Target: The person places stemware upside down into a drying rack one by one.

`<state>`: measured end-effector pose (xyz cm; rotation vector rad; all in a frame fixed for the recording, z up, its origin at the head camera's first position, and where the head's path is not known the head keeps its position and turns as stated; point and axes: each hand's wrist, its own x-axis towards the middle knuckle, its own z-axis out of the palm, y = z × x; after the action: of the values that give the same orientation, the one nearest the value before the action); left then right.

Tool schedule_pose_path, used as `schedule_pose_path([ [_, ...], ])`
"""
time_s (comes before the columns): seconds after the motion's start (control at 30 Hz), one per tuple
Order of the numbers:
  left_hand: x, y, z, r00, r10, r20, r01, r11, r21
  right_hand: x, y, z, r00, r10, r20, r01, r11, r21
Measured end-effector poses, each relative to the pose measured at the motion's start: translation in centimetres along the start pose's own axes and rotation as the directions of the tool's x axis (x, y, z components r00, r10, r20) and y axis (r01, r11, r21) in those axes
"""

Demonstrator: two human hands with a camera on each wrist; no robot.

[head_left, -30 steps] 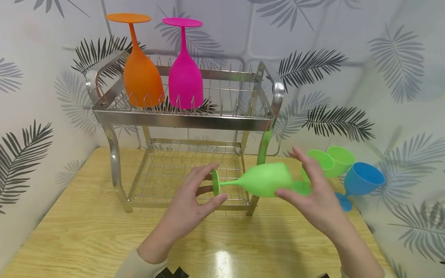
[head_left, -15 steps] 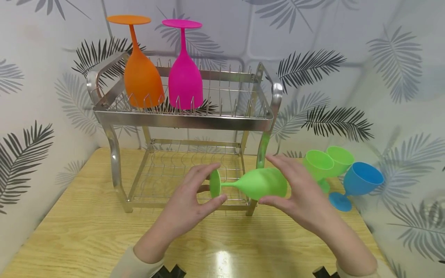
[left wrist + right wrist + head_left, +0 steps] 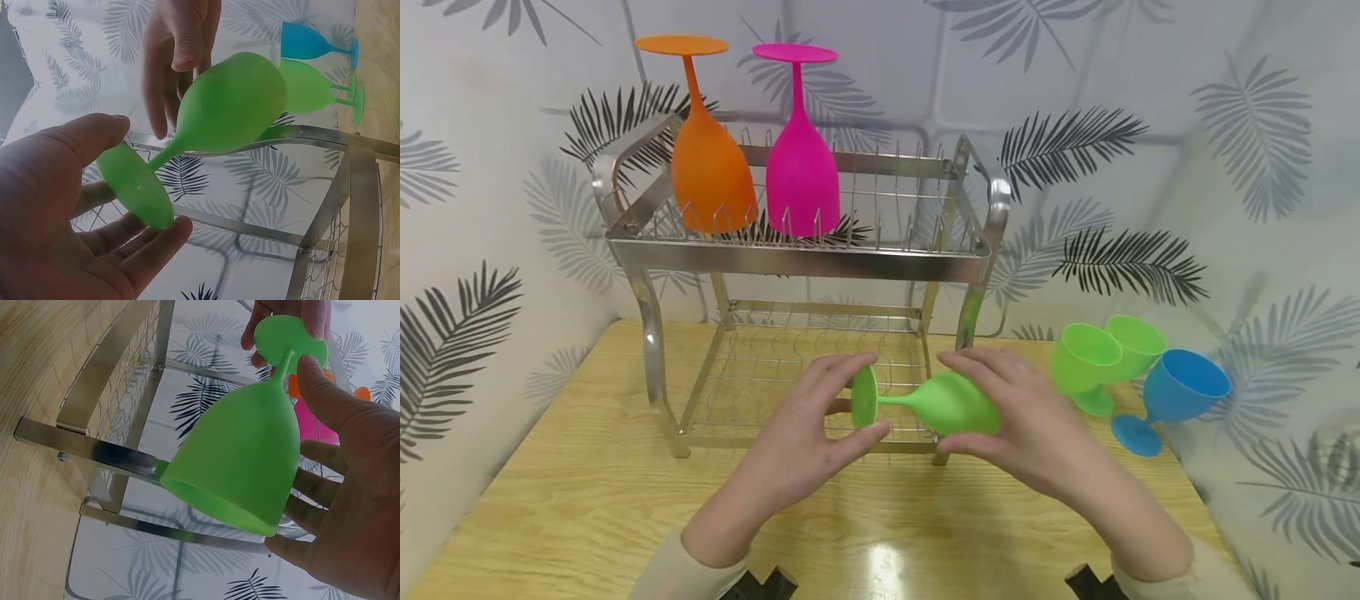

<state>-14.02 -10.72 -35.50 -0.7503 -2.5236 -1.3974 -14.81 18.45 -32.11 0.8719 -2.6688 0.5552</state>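
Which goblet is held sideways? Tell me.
The green goblet the left hand holds by its foot. The orange one and pink one stand inverted on the dish rack; the blue one and two other green ones stand upright.

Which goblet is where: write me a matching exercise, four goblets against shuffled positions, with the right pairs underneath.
1. orange goblet
2. pink goblet
3. blue goblet
4. held green goblet

A. upright on the table
B. inverted on the upper rack, further right
C. sideways, base in the left hand
D. inverted on the upper rack, further left

Pairs: 1-D; 2-B; 3-A; 4-C
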Motion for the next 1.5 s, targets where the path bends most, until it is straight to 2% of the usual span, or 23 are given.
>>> schedule_pose_path([
  [0.37, -0.1, 0.2, -0.2, 0.999, 0.050, -0.003, -0.050, 0.999, 0.010, 0.4, -0.6, 0.4, 0.998, -0.033, 0.045, 0.035, 0.999, -0.042],
  [0.67, -0.2, 0.3, -0.3, 0.999, 0.043, 0.002, -0.043, 0.999, 0.004, 0.5, -0.8, 0.7, 0.996, -0.039, 0.077, 0.043, 0.998, -0.055],
  [1.17, -0.3, 0.4, -0.3, 0.998, 0.055, 0.008, -0.055, 0.998, 0.012, 0.5, -0.5, 1.2, 0.997, -0.034, 0.070, 0.039, 0.997, -0.066],
  [1.5, -0.2, 0.5, -0.4, 0.998, 0.058, 0.004, -0.058, 0.998, 0.036, 0.4, -0.5, 1.4, 0.999, -0.034, 0.035, 0.036, 0.997, -0.064],
])
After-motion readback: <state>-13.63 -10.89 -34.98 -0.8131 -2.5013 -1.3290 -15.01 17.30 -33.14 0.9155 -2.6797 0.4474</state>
